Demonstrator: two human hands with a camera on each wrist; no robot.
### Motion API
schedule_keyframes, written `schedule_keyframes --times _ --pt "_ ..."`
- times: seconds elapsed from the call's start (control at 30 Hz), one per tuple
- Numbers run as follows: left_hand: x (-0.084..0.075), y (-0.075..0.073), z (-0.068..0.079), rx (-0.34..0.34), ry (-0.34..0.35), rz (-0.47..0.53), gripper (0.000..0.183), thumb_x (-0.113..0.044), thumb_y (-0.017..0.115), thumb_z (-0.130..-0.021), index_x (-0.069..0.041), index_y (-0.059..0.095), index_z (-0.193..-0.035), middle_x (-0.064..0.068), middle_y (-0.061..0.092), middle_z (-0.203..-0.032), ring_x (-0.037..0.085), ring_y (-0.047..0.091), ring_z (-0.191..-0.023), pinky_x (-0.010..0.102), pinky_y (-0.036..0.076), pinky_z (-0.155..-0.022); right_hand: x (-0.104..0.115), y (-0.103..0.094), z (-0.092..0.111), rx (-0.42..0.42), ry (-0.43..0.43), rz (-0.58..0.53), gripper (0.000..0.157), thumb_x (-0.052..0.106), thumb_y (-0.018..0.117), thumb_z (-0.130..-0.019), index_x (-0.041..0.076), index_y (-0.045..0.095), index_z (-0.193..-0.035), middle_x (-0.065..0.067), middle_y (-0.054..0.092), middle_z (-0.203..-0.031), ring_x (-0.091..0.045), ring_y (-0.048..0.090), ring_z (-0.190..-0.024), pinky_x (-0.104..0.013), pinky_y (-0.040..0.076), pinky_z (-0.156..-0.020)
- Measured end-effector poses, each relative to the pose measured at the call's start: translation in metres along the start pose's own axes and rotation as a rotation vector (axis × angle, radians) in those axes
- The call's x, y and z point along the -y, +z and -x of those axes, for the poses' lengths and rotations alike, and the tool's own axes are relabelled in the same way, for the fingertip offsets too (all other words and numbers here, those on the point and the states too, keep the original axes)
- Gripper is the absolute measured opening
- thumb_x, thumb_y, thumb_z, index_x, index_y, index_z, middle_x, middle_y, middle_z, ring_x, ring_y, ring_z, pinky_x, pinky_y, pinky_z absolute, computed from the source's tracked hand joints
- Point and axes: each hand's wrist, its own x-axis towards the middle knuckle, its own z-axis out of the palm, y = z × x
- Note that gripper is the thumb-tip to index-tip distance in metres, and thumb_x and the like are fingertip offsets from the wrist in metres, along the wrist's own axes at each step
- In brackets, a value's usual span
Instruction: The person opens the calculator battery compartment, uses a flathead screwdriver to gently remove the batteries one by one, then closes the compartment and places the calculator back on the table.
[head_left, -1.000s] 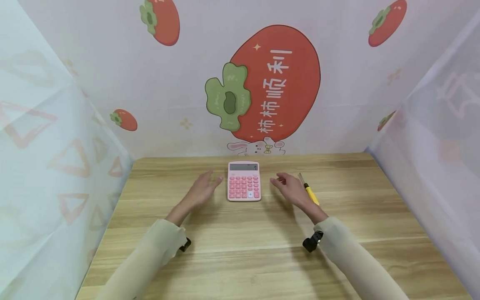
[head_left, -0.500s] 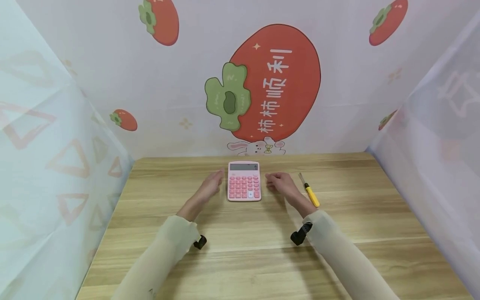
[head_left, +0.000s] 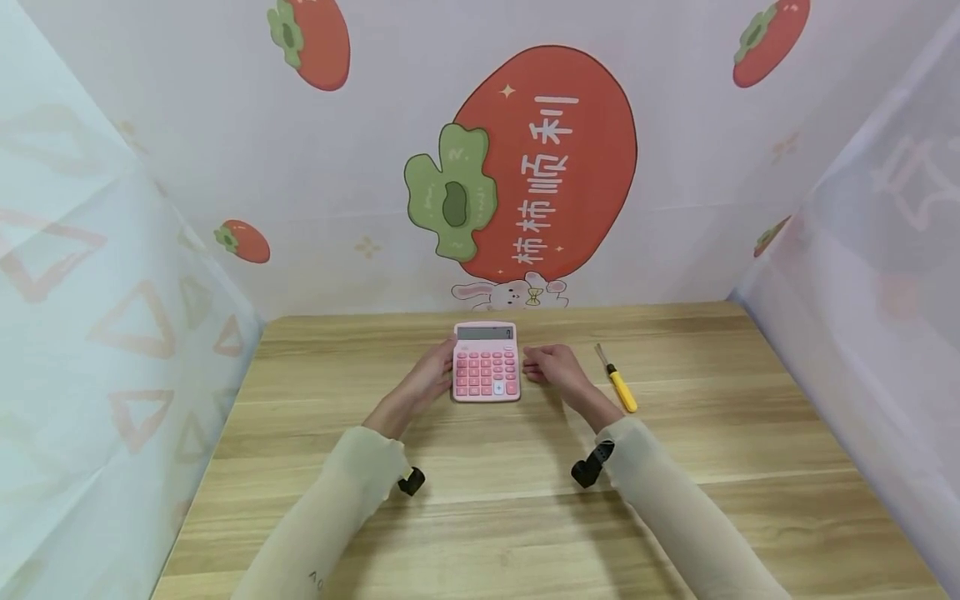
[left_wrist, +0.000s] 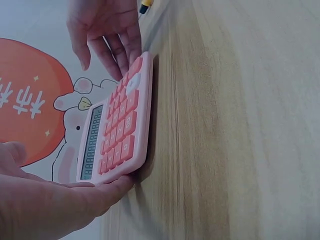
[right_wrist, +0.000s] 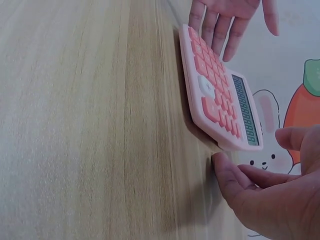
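Note:
A pink calculator (head_left: 486, 362) with a grey display lies flat on the wooden table. My left hand (head_left: 430, 374) is at its left side, and in the left wrist view the fingers (left_wrist: 112, 192), fairly straight, touch that edge. The thumb of this hand stands apart from the calculator. On the other side my right hand (head_left: 557, 368) is held close to the right edge, its fingers (right_wrist: 230, 175) loosely bent. A small gap between those fingers and the calculator shows in the right wrist view.
Right of my right hand lies a screwdriver (head_left: 622, 390) with a yellow and black handle. Behind the table (head_left: 495, 500) rises a white backdrop (head_left: 322, 167) printed with red persimmons. Hanging sheets (head_left: 90, 333) stand along both sides.
Both hands have moved inward toward the calculator from either side. My left fingers have come against its left edge. The calculator and the screwdriver lie where they were.

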Motion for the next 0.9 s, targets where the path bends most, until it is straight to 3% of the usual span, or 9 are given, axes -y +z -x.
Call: schedule_keyframes --times 0.3,0.53,0.9 --pt "-0.003 0.002 0.0 -0.011 -0.039 0.069 0.073 -0.045 0.03 -0.115 0.002 0.011 -0.167 0.023 0.012 -0.175 0.038 0.009 -0.163 0.053 0.015 -0.135 -0.002 0.011 -0.002 0.001 -0.002 -0.053 0.042 0.023 0.051 -0.113 -0.01 0.062 -0.136 -0.018 0.07 -0.116 -0.021 0.068 -0.101 -0.037 0.062 -0.101" --pt "-0.004 0.002 -0.001 -0.05 -0.063 0.089 0.07 -0.041 0.034 -0.115 0.003 0.014 -0.167 0.025 0.015 -0.174 0.038 0.012 -0.163 0.051 0.016 -0.135 -0.002 0.017 -0.003 -0.024 -0.011 -0.026 0.036 0.022 0.054 -0.111 -0.008 0.07 -0.123 -0.011 0.069 -0.104 -0.02 0.066 -0.094 -0.042 0.061 -0.102" --pt "-0.004 0.004 0.0 -0.045 -0.044 0.064 0.069 -0.041 0.032 -0.116 0.003 0.016 -0.167 0.024 0.017 -0.174 0.038 0.015 -0.162 0.051 0.019 -0.134 -0.001 0.022 0.0 -0.019 -0.028 0.027 0.039 0.023 0.053 -0.111 -0.007 0.068 -0.13 -0.015 0.07 -0.117 -0.019 0.064 -0.099 -0.041 0.059 -0.102"
